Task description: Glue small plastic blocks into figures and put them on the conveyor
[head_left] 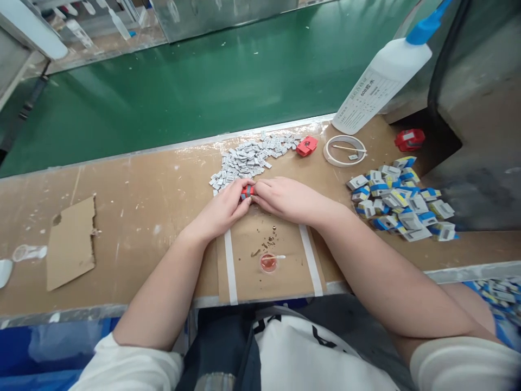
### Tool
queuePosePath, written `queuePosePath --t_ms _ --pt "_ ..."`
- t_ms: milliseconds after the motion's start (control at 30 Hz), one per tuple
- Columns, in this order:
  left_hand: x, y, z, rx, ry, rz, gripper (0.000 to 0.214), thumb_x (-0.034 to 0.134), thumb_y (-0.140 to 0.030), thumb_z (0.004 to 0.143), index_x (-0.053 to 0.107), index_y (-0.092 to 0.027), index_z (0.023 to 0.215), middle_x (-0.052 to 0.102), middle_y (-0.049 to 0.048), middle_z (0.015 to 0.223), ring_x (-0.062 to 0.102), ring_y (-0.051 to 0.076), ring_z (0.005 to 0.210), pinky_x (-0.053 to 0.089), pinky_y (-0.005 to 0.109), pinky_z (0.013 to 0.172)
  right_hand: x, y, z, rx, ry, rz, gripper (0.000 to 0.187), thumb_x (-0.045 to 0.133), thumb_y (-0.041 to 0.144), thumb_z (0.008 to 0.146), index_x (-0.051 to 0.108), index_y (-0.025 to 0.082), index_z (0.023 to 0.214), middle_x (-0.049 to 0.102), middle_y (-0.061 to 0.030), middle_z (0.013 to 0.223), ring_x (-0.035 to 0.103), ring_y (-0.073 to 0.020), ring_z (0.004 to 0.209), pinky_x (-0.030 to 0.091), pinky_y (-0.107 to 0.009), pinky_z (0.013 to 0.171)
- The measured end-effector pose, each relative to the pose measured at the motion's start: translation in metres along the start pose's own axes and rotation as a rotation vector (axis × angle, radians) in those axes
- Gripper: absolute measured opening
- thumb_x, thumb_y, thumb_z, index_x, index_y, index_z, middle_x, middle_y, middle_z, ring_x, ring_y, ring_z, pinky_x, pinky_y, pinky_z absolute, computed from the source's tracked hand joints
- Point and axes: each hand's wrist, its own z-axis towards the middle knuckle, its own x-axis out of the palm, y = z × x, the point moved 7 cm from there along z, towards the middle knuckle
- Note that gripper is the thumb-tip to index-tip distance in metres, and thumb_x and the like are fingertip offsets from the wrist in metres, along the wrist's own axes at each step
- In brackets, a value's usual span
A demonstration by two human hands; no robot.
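Both my hands meet over the brown work surface, fingers closed around a small red and grey plastic piece (247,191). My left hand (228,208) grips it from the left, thumb at its near side. From the right, my right hand (285,198) presses its fingertips against the same piece. Just beyond my hands spreads a heap of small grey tiles (244,160). Nearer to me lies a taped cardboard sheet (244,282), with a small round cup of reddish stuff (268,263) and a cotton swab (273,257) across it. Dark crumbs are scattered beside the cup.
A white squeeze bottle (376,87) with a blue nozzle stands at the back right. Near it are a tape roll (345,151) and red pieces (306,146). Blue, white and yellow parts (401,201) are piled right. Cardboard (72,244) lies left; a green belt (183,92) runs behind.
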Motion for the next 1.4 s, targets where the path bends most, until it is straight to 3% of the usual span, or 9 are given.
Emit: queuePosePath --t_ms 133,333,500,600,900,1400 --pt "-0.002 0.000 0.001 -0.025 -0.039 0.025 0.041 0.052 -0.031 0.105 0.058 -0.013 0.142 0.066 0.0113 0.134 0.063 0.022 0.120 0.049 0.035 0.109 0.003 -0.003 -0.001 0.043 0.101 0.008 0.034 0.039 0.035 0.113 0.062 0.011 0.106 0.067 -0.0097 0.100 0.053 -0.0180 0.083 0.025 -0.032 0.078" --pt "-0.007 -0.001 0.001 -0.008 -0.091 0.055 0.042 0.057 -0.028 0.101 0.064 -0.014 0.141 0.071 0.0083 0.122 0.065 0.015 0.090 0.053 0.029 0.092 0.007 -0.003 0.001 0.000 0.114 -0.040 0.035 0.035 0.034 0.114 0.062 0.011 0.111 0.068 -0.0095 0.105 0.052 -0.0183 0.085 0.024 -0.033 0.080" --pt "-0.009 -0.001 0.002 0.003 -0.068 0.095 0.039 0.057 -0.028 0.100 0.066 -0.013 0.136 0.072 0.0084 0.118 0.066 0.019 0.102 0.051 0.030 0.096 0.012 -0.005 0.003 -0.049 0.061 -0.071 0.039 0.032 0.034 0.114 0.062 0.010 0.108 0.067 -0.0105 0.104 0.048 -0.0175 0.082 0.023 -0.034 0.080" --pt "-0.010 0.000 0.002 -0.016 -0.057 0.094 0.034 0.057 -0.028 0.099 0.067 -0.015 0.130 0.073 0.0065 0.111 0.066 0.018 0.098 0.050 0.028 0.090 0.016 -0.006 0.004 -0.075 0.040 -0.059 0.035 0.034 0.032 0.112 0.061 0.010 0.107 0.066 -0.0100 0.101 0.046 -0.0169 0.080 0.022 -0.033 0.080" --pt "-0.009 -0.002 0.003 -0.036 -0.080 0.121 0.035 0.055 -0.026 0.093 0.065 -0.014 0.124 0.071 0.0063 0.108 0.064 0.019 0.095 0.048 0.029 0.086 0.013 -0.005 0.004 -0.033 0.037 0.136 0.028 0.037 0.030 0.111 0.056 0.013 0.100 0.063 -0.0060 0.094 0.042 -0.0147 0.077 0.025 -0.031 0.082" --pt "-0.007 0.001 0.005 -0.087 -0.124 0.194 0.035 0.053 -0.029 0.088 0.064 -0.016 0.118 0.070 0.0075 0.109 0.063 0.022 0.096 0.048 0.033 0.086 0.012 -0.004 0.006 0.013 0.009 0.181 0.022 0.041 0.026 0.107 0.055 0.013 0.098 0.064 -0.0070 0.098 0.042 -0.0143 0.076 0.025 -0.031 0.079"
